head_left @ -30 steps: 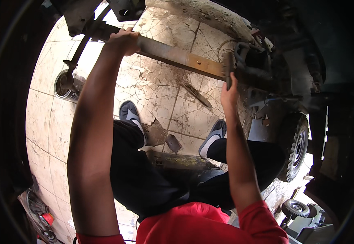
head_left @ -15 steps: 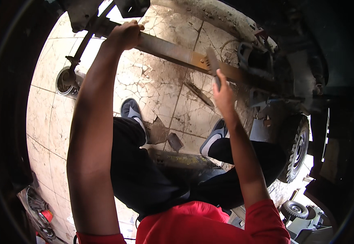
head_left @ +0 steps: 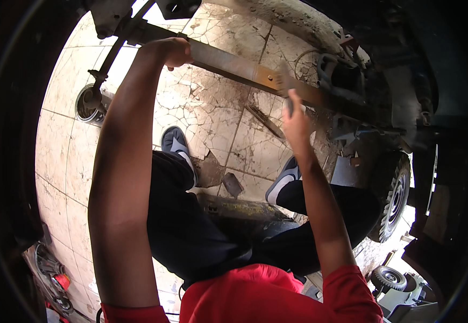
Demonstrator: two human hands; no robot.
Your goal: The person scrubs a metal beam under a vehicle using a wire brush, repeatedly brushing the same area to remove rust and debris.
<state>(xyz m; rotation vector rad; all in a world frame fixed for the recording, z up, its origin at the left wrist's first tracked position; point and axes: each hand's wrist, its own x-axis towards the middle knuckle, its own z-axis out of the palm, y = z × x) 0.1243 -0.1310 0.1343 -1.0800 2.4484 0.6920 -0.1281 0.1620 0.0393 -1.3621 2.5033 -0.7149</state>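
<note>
A long metal beam (head_left: 226, 62) crosses the far part of the view, greyish toward the left and rusty brown toward the right. My left hand (head_left: 177, 52) is closed over its left part, some of its fingers hidden. In my right hand (head_left: 297, 128) is a wire brush (head_left: 287, 86), gripped by its dark handle. Motion blurs the brush head, which lies against the brown stretch of the beam, just right of a small bolt or knob (head_left: 270, 78).
Beneath the beam a narrow strip (head_left: 263, 121) lies on the cracked tile floor (head_left: 207, 116). A round can (head_left: 87, 105) stands at left near a curved dark bar (head_left: 114, 54). A treaded wheel (head_left: 396, 196) is at right. A dark cylinder (head_left: 245, 210) lies between my legs.
My left hand has shifted slightly nearer me on the beam, its fingers now lower. The brush has moved slightly to the right along the brown stretch, still in my right hand.
</note>
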